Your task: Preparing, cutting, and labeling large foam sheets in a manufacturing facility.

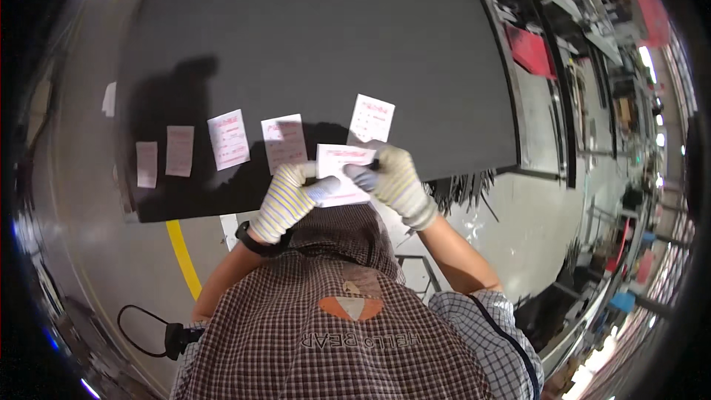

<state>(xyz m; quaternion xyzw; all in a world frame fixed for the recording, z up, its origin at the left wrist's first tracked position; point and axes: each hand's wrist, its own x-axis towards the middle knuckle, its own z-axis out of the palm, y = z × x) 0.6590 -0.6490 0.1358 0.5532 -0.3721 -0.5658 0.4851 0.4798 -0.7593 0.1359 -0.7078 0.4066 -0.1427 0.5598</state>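
Note:
Both my hands wear striped knit work gloves with grey fingertips. Between them, in front of my apron, they hold a white paper slip (345, 154) with red print. My left hand (287, 200) pinches its left edge, thumb on top. On the right side my right hand (396, 184) grips it the same way. Just beyond lies another printed slip (372, 117) on the black table surface (326, 37). To the left, a row of similar slips rests flat: one slip (284, 141) near my left hand, then a tilted slip (229, 139), a slip (180, 151) and a slip (147, 164) by the table's left side.
A white scrap (109, 99) shows at the table's left edge. Thin dark strips (466, 191) stick out beneath the near right edge. A yellow floor line (184, 258) runs on the left. Racks and a red piece (530, 52) stand at right.

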